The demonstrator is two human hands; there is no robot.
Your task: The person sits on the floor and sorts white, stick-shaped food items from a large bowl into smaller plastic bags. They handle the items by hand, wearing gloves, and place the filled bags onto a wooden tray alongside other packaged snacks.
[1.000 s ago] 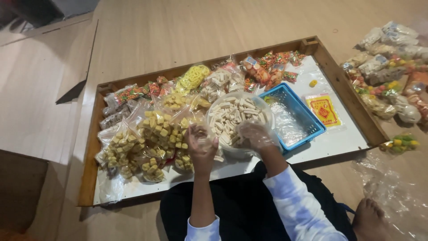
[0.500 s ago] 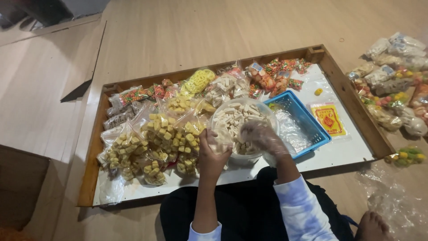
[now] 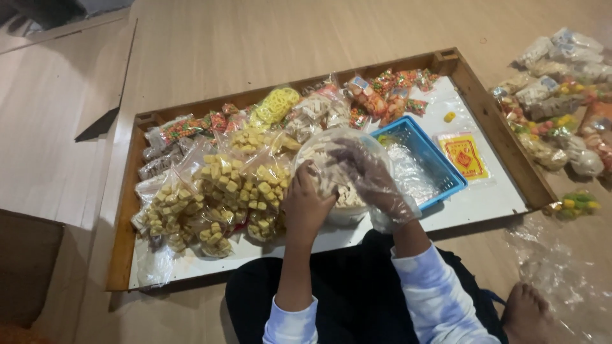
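A person's bare left hand (image 3: pixel 306 207) steadies a round tub of pale snack sticks (image 3: pixel 338 167) at the near edge of a wooden tray (image 3: pixel 121 242); the gloved right hand (image 3: pixel 370 178) reaches in, its grip unclear. Filled bags (image 3: pixel 217 197) crowd the tray's left; bare room remains at its right corner.

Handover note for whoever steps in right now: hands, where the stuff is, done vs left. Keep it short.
Left hand: bare, holding the near side of the round clear plastic tub of pale snack pieces.
Right hand: in a thin clear plastic glove, resting on top of the tub's contents.
The tub stands in the white-lined wooden tray, beside the blue plastic basket.
Done: clear bags of yellow cube snacks lie filled at the tray's left; more filled bags lie along the far edge and on the floor at right.
Left: the tub holds plenty of pieces.
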